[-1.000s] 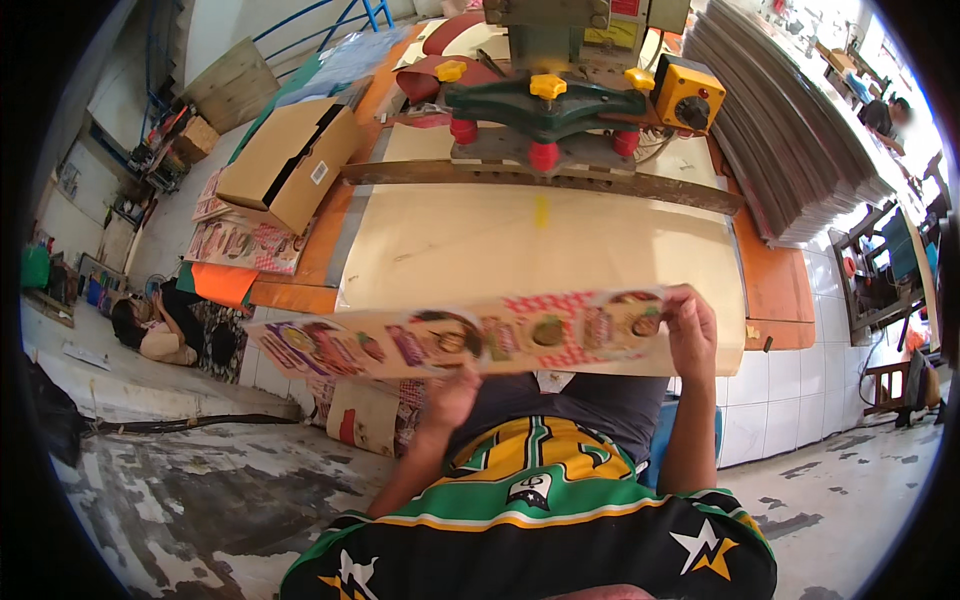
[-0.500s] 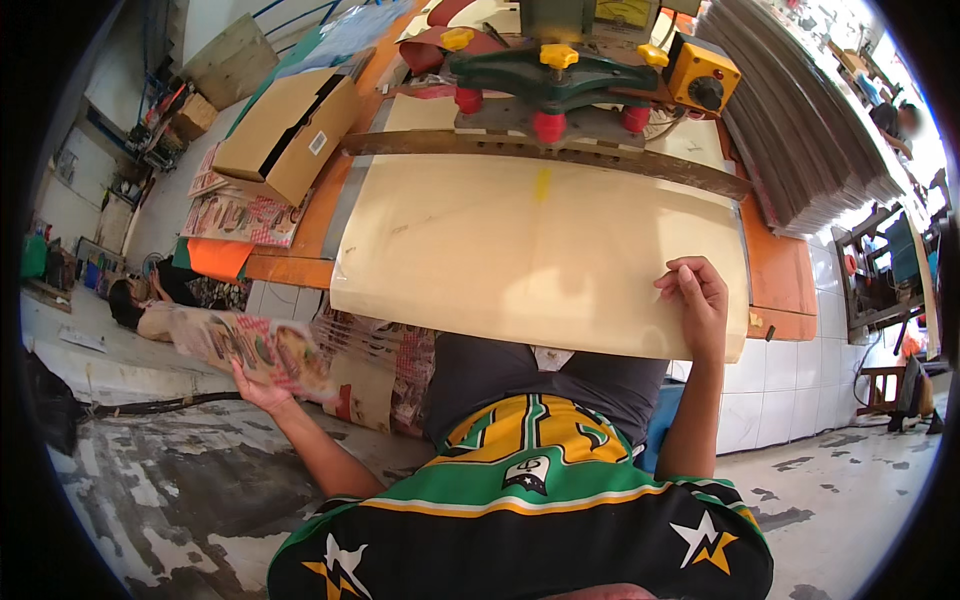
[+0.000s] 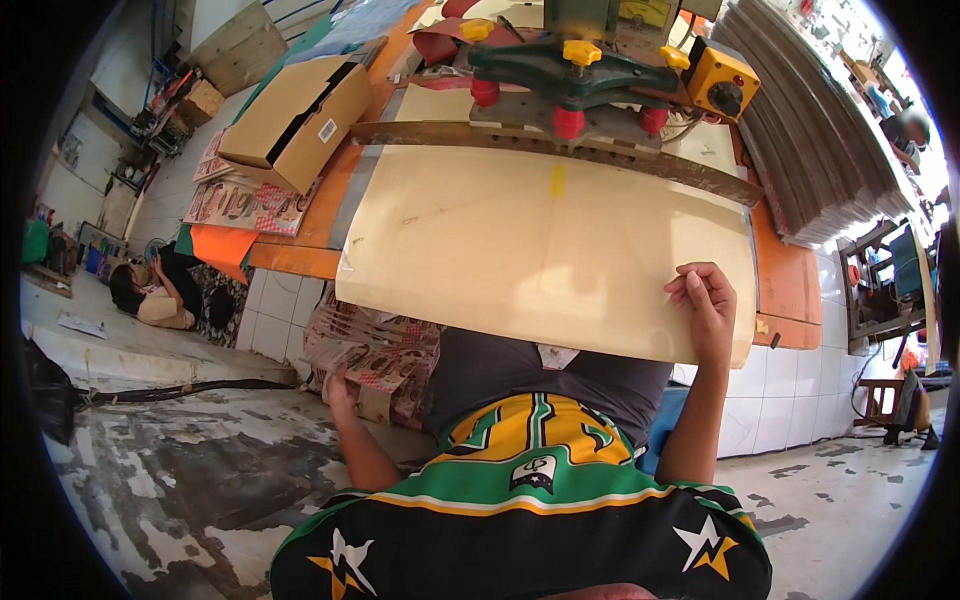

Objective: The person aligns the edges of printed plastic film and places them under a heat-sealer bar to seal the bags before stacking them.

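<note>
My left hand [image 3: 342, 390] is down beside the table's near left edge, at a pile of red-and-white printed plastic sheets [image 3: 408, 375]. Its fingers are closed on the edge of a printed sheet [image 3: 335, 352], partly blurred, that lies over the pile. My right hand [image 3: 708, 303] rests at the right side of a large cream sheet [image 3: 480, 250] spread on the table. Its fingers are curled loosely together, and nothing shows in them. Across the far side of that sheet runs a long metal bar [image 3: 560, 152], below a dark green machine bracket [image 3: 575, 78] with yellow knobs and red fittings.
A cardboard box [image 3: 290, 130] stands at the table's left on more printed sheets [image 3: 240, 205], with orange material [image 3: 220, 250] beneath. A yellow control box [image 3: 722, 82] sits by the machine. Tall stacked sheets [image 3: 810, 130] rise at the right. Another person [image 3: 160, 290] is on the floor at left.
My left hand has swung right and inward, bringing a printed sheet from out at the left onto the pile. My right hand stays on the cream sheet. The view has shifted slightly.
</note>
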`<act>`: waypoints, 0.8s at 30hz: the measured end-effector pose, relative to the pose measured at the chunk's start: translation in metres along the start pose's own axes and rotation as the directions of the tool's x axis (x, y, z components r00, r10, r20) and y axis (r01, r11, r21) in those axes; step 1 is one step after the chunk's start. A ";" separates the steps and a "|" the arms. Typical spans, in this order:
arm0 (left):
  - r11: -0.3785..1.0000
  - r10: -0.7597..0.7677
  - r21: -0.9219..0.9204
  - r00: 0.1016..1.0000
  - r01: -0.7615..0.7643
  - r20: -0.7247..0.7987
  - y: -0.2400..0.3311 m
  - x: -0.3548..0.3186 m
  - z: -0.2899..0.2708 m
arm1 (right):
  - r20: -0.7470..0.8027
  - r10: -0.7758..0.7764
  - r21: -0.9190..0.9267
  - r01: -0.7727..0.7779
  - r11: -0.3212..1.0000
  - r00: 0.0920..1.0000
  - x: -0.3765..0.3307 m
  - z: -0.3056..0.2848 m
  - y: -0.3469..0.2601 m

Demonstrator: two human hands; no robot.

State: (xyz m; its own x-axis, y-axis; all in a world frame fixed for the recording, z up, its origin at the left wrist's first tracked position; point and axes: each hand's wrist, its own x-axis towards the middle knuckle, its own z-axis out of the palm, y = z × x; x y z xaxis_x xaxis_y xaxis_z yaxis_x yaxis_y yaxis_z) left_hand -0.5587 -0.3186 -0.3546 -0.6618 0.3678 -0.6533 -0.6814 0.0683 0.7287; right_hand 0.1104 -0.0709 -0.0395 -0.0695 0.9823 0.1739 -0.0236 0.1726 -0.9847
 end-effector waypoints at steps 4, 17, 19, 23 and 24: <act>0.997 0.074 -0.029 0.996 -0.075 -0.043 -0.004 -0.014 0.052 | -0.025 -0.005 -0.024 0.005 1.000 1.000 -0.003 -0.001 0.000; 0.974 0.193 -0.047 0.920 -0.221 -0.342 0.051 -0.018 0.089 | -0.047 -0.006 -0.029 0.005 1.000 0.999 -0.006 0.001 -0.003; 0.967 0.206 -0.078 0.928 -0.241 -0.309 0.045 -0.026 0.088 | -0.036 -0.009 -0.038 0.007 0.999 0.999 -0.004 0.003 -0.004; 0.966 0.238 -0.062 0.955 -0.252 -0.177 0.024 0.007 0.034 | -0.022 -0.013 0.004 0.013 1.000 1.000 -0.004 0.003 -0.006; 0.961 0.266 -0.049 0.959 -0.271 -0.094 0.024 0.024 0.023 | -0.052 0.002 0.047 0.000 0.999 0.999 -0.006 -0.004 -0.001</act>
State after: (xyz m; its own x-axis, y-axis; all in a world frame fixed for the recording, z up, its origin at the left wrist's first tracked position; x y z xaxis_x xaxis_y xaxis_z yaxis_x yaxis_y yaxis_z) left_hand -0.5835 -0.2866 -0.3478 -0.8456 0.2837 -0.4521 -0.4906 -0.0796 0.8677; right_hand 0.1147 -0.0770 -0.0396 -0.0179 0.9851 0.1709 -0.0706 0.1693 -0.9830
